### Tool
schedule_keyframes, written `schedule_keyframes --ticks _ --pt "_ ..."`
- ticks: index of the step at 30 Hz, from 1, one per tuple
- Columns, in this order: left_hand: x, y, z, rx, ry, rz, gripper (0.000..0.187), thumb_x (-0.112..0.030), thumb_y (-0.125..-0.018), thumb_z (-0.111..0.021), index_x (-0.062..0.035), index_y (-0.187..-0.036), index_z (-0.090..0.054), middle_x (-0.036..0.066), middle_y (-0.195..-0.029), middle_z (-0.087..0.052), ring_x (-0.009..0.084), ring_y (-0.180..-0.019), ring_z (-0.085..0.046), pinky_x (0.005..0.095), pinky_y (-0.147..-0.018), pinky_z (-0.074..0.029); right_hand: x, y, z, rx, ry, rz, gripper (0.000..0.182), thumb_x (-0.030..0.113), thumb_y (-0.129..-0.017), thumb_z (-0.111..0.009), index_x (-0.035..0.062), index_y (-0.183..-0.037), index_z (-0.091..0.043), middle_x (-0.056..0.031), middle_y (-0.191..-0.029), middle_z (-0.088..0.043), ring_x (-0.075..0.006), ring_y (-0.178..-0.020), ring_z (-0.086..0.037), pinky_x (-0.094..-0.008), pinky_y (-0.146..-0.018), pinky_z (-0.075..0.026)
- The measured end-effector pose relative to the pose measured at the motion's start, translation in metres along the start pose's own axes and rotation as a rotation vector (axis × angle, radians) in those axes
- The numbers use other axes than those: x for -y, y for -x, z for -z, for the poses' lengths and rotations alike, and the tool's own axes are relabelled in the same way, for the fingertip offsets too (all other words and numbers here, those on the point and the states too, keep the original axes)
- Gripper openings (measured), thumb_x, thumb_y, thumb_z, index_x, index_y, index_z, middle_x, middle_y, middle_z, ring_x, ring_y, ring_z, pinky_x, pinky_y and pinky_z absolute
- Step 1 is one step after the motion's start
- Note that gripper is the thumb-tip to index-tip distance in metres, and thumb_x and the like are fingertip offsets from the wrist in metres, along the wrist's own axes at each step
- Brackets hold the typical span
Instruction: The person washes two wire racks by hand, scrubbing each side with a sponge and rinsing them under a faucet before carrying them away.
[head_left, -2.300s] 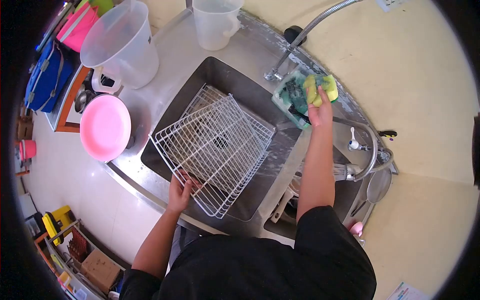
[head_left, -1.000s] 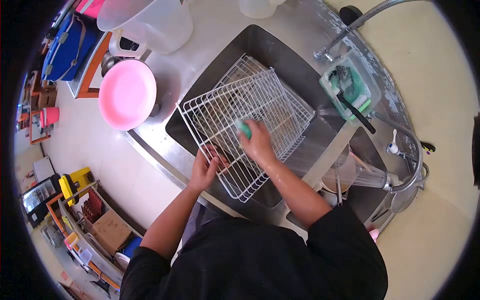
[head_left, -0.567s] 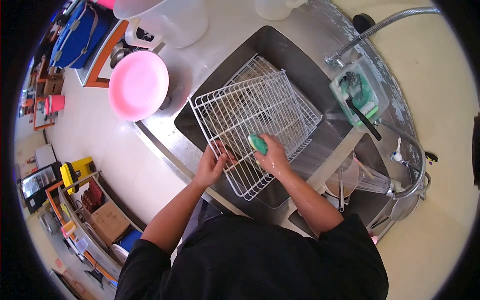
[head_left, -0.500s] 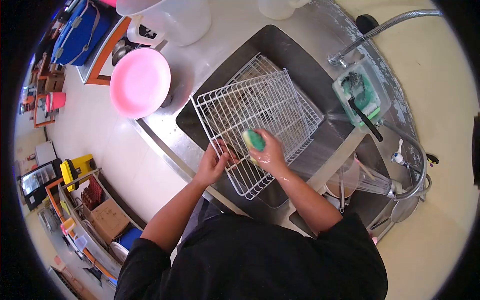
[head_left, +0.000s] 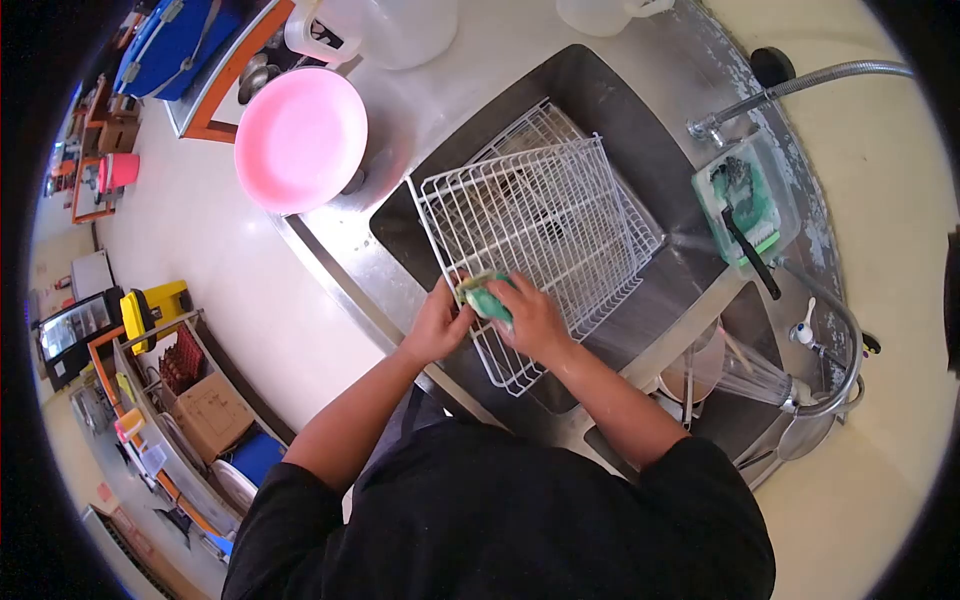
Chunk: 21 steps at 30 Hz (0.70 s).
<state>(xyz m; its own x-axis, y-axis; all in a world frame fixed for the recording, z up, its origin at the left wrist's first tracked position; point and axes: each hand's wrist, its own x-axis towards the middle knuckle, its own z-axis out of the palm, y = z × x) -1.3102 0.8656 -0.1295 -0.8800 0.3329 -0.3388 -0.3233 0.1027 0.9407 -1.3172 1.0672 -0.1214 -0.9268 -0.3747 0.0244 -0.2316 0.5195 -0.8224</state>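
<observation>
A white wire rack (head_left: 540,215) is tilted inside the steel sink (head_left: 420,240), with another rack (head_left: 545,122) partly hidden beneath it. My left hand (head_left: 437,325) grips the edge of the upper rack at its near left side, fingers curled around the wires. In my right hand (head_left: 537,322) is a green and yellow sponge (head_left: 490,300), pressed on that same edge close to the left fingers. The sponge looks folded over the wire.
Water sprays from a hose nozzle (head_left: 800,392) over the second basin at right. A plastic tub (head_left: 785,190) with a black-handled brush (head_left: 750,255) sits by the tap. A pink basin (head_left: 302,140) stands left of the sink; a plastic jug (head_left: 600,12) is behind.
My right hand has brought the sponge left and down onto the rack's edge, beside my left hand. The view has shifted slightly, and the left hand still holds the rack.
</observation>
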Motion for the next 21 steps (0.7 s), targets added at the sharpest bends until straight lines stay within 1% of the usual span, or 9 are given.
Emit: schedule_keyframes --ticks 3,4,7,11,13,15,17,18,21 --pt "-0.017 -0.006 -0.008 -0.107 -0.095 -0.153 0.036 -0.007 -0.096 -0.053 0.0009 -0.129 -0.039 0.007 -0.103 -0.057 0.0122 -0.090 -0.057 0.0282 -0.082 -0.048 -0.009 -0.048 -0.007 -0.076 0.005 0.043 0.044 0.012 -0.077 -0.070 0.0089 -0.119 -0.056 -0.0205 -0.110 -0.059 -0.0423 -0.095 -0.062 -0.0467 -0.078 -0.053" --pt "-0.017 -0.003 -0.005 -0.057 -0.106 -0.085 0.037 -0.008 -0.097 -0.052 0.0009 -0.130 -0.037 0.007 -0.101 -0.055 0.0131 -0.088 -0.059 0.0292 -0.082 -0.049 -0.012 -0.069 -0.010 -0.173 0.000 0.049 0.041 0.012 -0.078 -0.069 0.0080 -0.117 -0.056 -0.0197 -0.108 -0.059 -0.0417 -0.095 -0.062 -0.0466 -0.078 -0.053" --pt "-0.009 -0.001 0.000 0.021 0.089 0.096 0.042 -0.017 -0.098 -0.053 0.0006 -0.131 -0.033 0.009 -0.105 -0.053 0.0172 -0.103 -0.058 0.0312 -0.086 -0.048 -0.021 -0.142 -0.017 -0.407 -0.027 0.035 0.036 0.010 -0.078 -0.067 0.0058 -0.113 -0.058 -0.0191 -0.102 -0.061 -0.0402 -0.094 -0.061 -0.0464 -0.079 -0.052" --pt "-0.018 -0.002 -0.003 -0.046 0.186 0.130 0.043 -0.015 -0.099 -0.052 -0.0003 -0.133 -0.032 0.008 -0.103 -0.052 0.0191 -0.101 -0.060 0.0330 -0.083 -0.050 -0.027 -0.140 -0.019 -0.230 -0.005 0.005 0.039 0.012 -0.078 -0.069 0.0056 -0.114 -0.058 -0.0190 -0.104 -0.062 -0.0404 -0.094 -0.062 -0.0468 -0.080 -0.052" --pt "-0.023 -0.005 -0.006 -0.025 0.202 0.117 0.043 -0.010 -0.099 -0.051 0.0008 -0.134 -0.030 0.007 -0.099 -0.053 0.0177 -0.094 -0.062 0.0301 -0.080 -0.051 -0.032 -0.094 -0.012 -0.106 -0.075 0.058 0.049 0.016 -0.077 -0.072 0.0081 -0.123 -0.055 -0.0203 -0.111 -0.061 -0.0415 -0.095 -0.062 -0.0483 -0.080 -0.052" --pt "-0.017 -0.002 -0.008 -0.032 0.173 0.072 0.043 -0.008 -0.099 -0.050 0.0014 -0.135 -0.029 0.007 -0.098 -0.053 0.0167 -0.091 -0.064 0.0287 -0.078 -0.052 -0.019 -0.048 0.010 0.001 -0.124 -0.031 0.053 0.016 -0.077 -0.073 0.0068 -0.126 -0.056 -0.0204 -0.114 -0.061 -0.0400 -0.097 -0.062 -0.0481 -0.082 -0.052" --pt "0.003 -0.005 -0.006 -0.050 0.080 -0.025 0.044 -0.009 -0.099 -0.051 0.0016 -0.136 -0.029 0.007 -0.098 -0.053 0.0161 -0.090 -0.063 0.0286 -0.077 -0.052 -0.032 0.003 0.006 0.056 -0.005 -0.015 0.042 0.016 -0.072 -0.074 0.0063 -0.111 -0.060 -0.0176 -0.102 -0.065 -0.0383 -0.094 -0.064 -0.0434 -0.079 -0.052" --pt "-0.018 -0.002 -0.004 0.001 0.066 0.113 0.045 -0.010 -0.099 -0.051 0.0004 -0.138 -0.032 0.009 -0.108 -0.053 0.0204 -0.106 -0.059 0.0341 -0.090 -0.049 -0.035 0.022 0.010 0.096 -0.051 -0.060 0.044 0.016 -0.072 -0.074 0.0063 -0.112 -0.060 -0.0178 -0.106 -0.064 -0.0383 -0.098 -0.063 -0.0438 -0.082 -0.051" --pt "-0.014 -0.005 -0.007 0.024 0.035 -0.015 0.048 -0.009 -0.099 -0.051 0.0020 -0.141 -0.031 0.009 -0.106 -0.056 0.0138 -0.096 -0.060 0.0264 -0.072 -0.052 -0.036 0.034 0.022 0.129 -0.117 -0.074 0.047 0.019 -0.072 -0.076 0.0064 -0.114 -0.060 -0.0189 -0.122 -0.057 -0.0391 -0.112 -0.056 -0.0458 -0.092 -0.047"
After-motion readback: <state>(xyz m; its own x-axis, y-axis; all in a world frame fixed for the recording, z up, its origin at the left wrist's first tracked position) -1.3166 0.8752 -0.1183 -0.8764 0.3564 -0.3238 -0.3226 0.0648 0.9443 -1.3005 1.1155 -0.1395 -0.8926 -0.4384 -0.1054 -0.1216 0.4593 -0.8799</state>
